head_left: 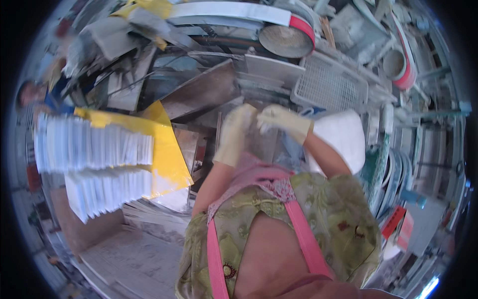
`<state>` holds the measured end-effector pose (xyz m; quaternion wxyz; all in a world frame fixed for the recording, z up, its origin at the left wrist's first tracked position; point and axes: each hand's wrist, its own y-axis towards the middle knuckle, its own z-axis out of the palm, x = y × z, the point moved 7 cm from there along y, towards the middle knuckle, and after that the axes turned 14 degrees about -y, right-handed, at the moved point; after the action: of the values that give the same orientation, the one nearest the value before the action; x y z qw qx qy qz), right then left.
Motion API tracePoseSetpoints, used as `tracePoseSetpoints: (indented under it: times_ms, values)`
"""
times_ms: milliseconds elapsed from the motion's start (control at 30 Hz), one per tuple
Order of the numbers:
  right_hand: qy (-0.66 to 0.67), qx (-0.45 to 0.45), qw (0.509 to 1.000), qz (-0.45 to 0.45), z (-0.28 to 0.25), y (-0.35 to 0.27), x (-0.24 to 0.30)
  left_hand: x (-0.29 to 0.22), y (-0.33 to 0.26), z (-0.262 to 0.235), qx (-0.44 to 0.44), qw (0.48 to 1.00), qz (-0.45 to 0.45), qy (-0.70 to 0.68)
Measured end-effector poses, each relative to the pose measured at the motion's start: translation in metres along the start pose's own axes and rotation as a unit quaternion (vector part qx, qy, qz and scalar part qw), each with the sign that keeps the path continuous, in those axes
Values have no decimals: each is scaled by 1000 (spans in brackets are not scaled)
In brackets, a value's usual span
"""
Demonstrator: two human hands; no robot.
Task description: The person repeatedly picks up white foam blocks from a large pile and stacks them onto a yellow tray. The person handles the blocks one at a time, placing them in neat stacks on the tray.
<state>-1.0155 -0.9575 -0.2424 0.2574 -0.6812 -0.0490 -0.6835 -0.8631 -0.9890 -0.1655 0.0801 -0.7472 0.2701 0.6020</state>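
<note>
From my remote feed: left hand (pixel 236 119) and right hand (pixel 281 119), both in cream gloves, fingers curled inward, nearly meeting; can't tell if they pinch anything, blur hides the fingertips. Held close in front of the body, likely for fine control. Right below the grip, a dull grey surface (pixel 262 144). Just right of it, partly behind the right forearm, a white rounded bundle (pixel 342 139), nearest clear item; long axis seems to run away from the body, probably parked there for easy reach. Left of the grip, two rows of thin white pieces (pixel 94 144) on a yellow sheet (pixel 167 144); rows run left-right, pieces on edge pointing fore-aft, probably so they stay separable, sheet likely shielding them from grime. Beyond the left hand, a brown board (pixel 204 92) slants; beyond the right, a white mesh crate (pixel 331 82).
</note>
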Motion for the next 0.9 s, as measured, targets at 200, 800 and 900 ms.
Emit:
tracePoseSetpoints:
  times_ms: [200,800,900]
  values:
    - [-199,-246,946,68,-168,5,-6,58,20,-91,-236,840,-255,-417]
    - [-802,-112,584,-65,-360,166,146,71,101,-81,-453,778,-233,-368]
    - [-674,-133,723,-74,-375,172,155,72,129,-70,-438,784,-238,-369]
